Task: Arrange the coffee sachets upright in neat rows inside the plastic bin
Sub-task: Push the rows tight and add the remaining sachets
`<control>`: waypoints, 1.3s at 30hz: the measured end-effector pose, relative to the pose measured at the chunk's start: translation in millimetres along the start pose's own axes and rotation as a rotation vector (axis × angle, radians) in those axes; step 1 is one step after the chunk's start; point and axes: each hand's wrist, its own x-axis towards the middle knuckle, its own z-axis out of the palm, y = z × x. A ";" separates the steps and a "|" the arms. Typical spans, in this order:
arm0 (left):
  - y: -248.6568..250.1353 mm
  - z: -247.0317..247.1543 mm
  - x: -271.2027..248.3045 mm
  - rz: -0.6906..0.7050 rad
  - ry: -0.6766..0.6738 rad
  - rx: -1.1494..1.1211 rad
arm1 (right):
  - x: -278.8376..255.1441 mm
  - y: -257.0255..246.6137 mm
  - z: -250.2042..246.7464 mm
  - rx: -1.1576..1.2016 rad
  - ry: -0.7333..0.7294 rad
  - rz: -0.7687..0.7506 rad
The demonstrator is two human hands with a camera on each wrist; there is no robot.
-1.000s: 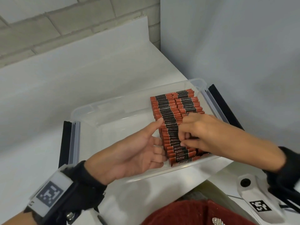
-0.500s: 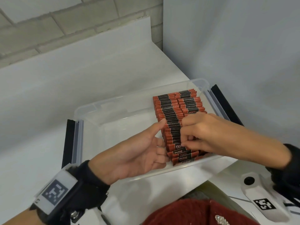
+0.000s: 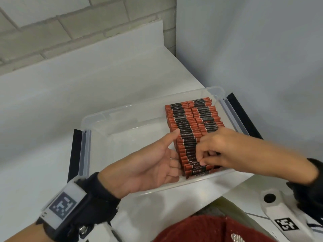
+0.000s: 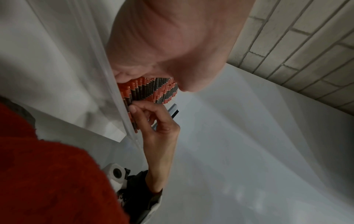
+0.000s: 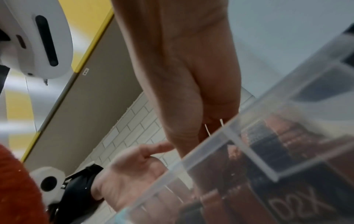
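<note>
Clear plastic bin (image 3: 97, 119): set on a white table (image 3: 52, 105), near its right far corner, with black latches seen at the left and right ends; the left half of the bin floor is bare.
Coffee sachets (image 3: 185, 126): red and black, stood on edge and packed into two rows side by side in the right half of the bin, running from the far wall to the near wall; the nearest few are tilted, so their printed faces can be read.
Left hand (image 3: 148, 168): held palm up inside the bin, against the left flank of the left row; the thumb is stretched out and its tip is laid on the sachets' left edge, and the fingers are bent toward the near sachets. Nothing is seen enclosed by it.
Right hand (image 3: 218, 151): lowered over the near end of the rows, fingers curled; the tops of the near sachets are pinched between thumb and fingertips, as the left wrist view shows (image 4: 153, 115).
Wrist cameras: a white unit with a black square marker is strapped on each wrist (image 3: 63, 205).
Red knitted garment (image 3: 209, 229): seen at the near edge, below the bin.
Surroundings: a pale brick wall (image 3: 70, 23) at the far side, a plain grey wall (image 3: 253, 49) at the right.
</note>
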 end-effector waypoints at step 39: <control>7.7 -5.7 4.0 -0.012 0.190 0.095 | -61.1 -12.7 -10.5 0.265 0.214 0.032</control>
